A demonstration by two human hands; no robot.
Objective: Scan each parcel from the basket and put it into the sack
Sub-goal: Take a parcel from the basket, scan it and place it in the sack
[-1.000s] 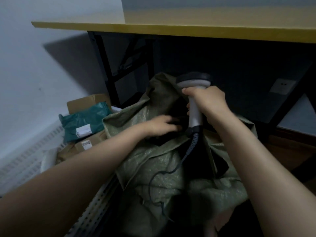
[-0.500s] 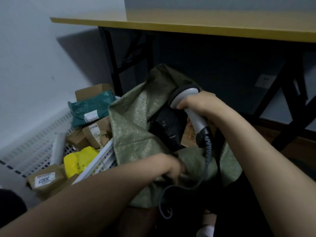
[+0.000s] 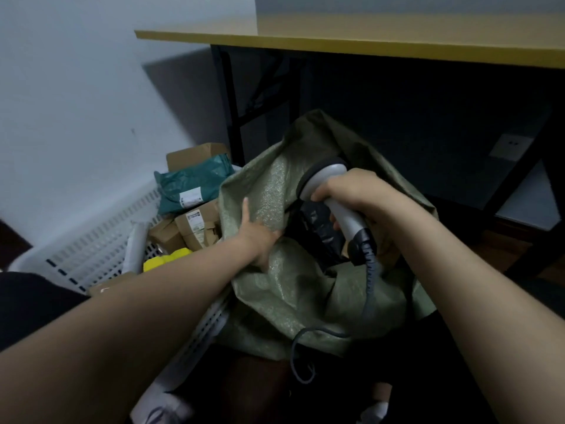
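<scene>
A green woven sack stands open in the middle, with a black parcel visible inside its mouth. My left hand grips the sack's left rim, thumb up on the outside. My right hand holds the grey barcode scanner by its handle over the sack's mouth, its dark cable trailing down across the sack. Left of the sack, the white slatted basket holds a teal mailer, brown boxes and a yellow parcel.
A yellow-topped table on black legs stands just behind the sack. The white wall runs along the left behind the basket. A wall socket shows under the table at right. Dark floor lies below.
My left hand rose from the sack's lower front fold to its left rim and took hold there. The scanner in my right hand stayed over the mouth. The view shifted left.
</scene>
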